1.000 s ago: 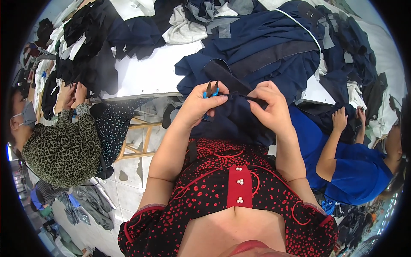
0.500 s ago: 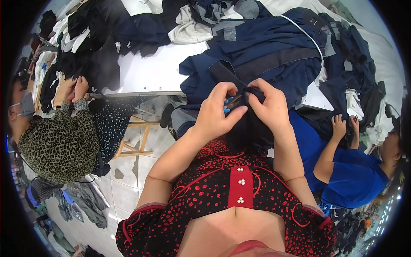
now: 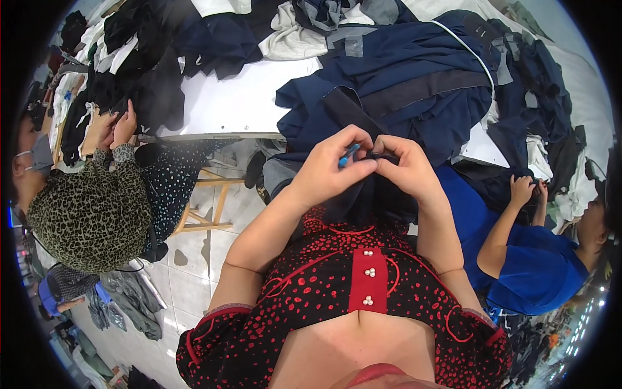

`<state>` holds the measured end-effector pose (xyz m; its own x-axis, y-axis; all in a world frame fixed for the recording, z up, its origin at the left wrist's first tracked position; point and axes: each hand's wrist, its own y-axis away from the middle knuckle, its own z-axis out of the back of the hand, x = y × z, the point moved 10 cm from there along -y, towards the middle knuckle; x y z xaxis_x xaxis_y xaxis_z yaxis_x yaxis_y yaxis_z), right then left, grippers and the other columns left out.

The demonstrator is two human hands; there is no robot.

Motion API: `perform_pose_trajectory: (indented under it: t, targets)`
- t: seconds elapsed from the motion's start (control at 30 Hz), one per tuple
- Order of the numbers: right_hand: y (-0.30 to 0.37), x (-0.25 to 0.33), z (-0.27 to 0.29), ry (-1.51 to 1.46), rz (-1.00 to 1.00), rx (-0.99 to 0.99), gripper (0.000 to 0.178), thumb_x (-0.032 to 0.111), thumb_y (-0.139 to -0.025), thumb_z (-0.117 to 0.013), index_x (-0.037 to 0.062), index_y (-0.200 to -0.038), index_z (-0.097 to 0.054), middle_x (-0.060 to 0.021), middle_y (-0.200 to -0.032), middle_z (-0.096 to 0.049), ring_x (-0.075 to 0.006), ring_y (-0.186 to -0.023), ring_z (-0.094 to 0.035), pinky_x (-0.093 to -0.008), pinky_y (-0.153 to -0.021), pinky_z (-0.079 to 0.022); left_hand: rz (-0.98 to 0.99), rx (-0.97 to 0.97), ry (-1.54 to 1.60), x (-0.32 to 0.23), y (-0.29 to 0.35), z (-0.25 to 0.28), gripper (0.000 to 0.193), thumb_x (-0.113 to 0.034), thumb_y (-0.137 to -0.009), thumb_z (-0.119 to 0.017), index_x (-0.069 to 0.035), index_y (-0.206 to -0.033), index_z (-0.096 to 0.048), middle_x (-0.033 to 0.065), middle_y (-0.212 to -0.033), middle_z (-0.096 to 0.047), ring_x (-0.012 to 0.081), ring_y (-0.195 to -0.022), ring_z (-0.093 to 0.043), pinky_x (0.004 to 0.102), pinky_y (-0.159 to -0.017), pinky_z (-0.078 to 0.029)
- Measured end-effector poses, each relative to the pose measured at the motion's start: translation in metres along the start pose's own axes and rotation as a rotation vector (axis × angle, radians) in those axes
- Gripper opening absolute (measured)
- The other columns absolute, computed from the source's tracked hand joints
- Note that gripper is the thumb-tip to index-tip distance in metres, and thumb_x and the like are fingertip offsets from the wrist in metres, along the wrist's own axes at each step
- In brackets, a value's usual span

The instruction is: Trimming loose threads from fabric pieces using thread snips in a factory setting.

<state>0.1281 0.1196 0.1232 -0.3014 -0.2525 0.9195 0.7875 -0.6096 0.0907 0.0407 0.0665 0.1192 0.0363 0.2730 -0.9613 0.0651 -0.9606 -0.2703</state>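
Blue-handled thread snips (image 3: 348,155) are held in my left hand (image 3: 329,165), mostly covered by its curled fingers. Thumb and forefinger of that hand pinch the edge of a dark navy garment (image 3: 353,200). Facing it, my right hand (image 3: 409,170) grips the same dark cloth between thumb and bent fingers. The two sets of fingertips nearly meet, so the exact spot they hold is hidden. The garment hangs down toward my lap, and a dark band of cloth (image 3: 346,107) runs up from my hands onto a navy garment heap (image 3: 414,55).
A white cord (image 3: 468,47) lies over the heap on the white table (image 3: 227,104). Left, a masked person in a leopard-print top (image 3: 87,217) works by a wooden stool (image 3: 204,227). Right, a person in a blue shirt (image 3: 541,269) handles dark cloth. Clothes pile along the back.
My fingertips have drawn closer together on the cloth, and the snips have turned so less of their blades shows. The left co-worker's hand has lifted with a finger extended.
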Motion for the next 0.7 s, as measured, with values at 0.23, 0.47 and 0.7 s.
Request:
perform_pose_trajectory:
  t: [0.23, 0.47, 0.7]
  targets:
    - [0.003, -0.004, -0.003, -0.203, 0.089, 0.011, 0.011, 0.006, -0.079, -0.060, -0.0008, -0.088, -0.055, 0.0005, -0.077, -0.054, -0.0056, -0.072, -0.048, -0.0210, -0.066, -0.040, 0.347, -0.039, 0.509, 0.044, 0.007, 0.003, 0.006, -0.009, -0.083, -0.061, -0.005, -0.084, -0.056, -0.0014, -0.069, -0.053, 0.0039, -0.056, -0.045, 0.0182, -0.047, -0.032]
    - [0.015, -0.020, -0.011, -0.347, -0.109, 0.017, 0.011, 0.003, -0.080, -0.059, 0.0012, -0.086, -0.051, 0.0027, -0.076, -0.047, -0.0029, -0.073, -0.045, -0.0185, -0.065, -0.038, 0.388, 0.054, 0.518, 0.047, 0.011, -0.012, 0.016, -0.018, -0.088, -0.057, -0.002, -0.089, -0.058, -0.0006, -0.067, -0.051, 0.0031, -0.056, -0.044, 0.0181, -0.046, -0.030]
    - [0.013, -0.014, -0.012, -0.118, -0.084, 0.051, 0.010, 0.003, -0.080, -0.061, -0.0004, -0.086, -0.055, 0.0018, -0.078, -0.056, -0.0038, -0.073, -0.049, -0.0198, -0.065, -0.042, 0.317, -0.065, 0.489, 0.049, 0.001, 0.007, 0.009, -0.013, -0.086, -0.060, -0.004, -0.085, -0.057, -0.0028, -0.064, -0.049, 0.0020, -0.053, -0.040, 0.0176, -0.046, -0.029]
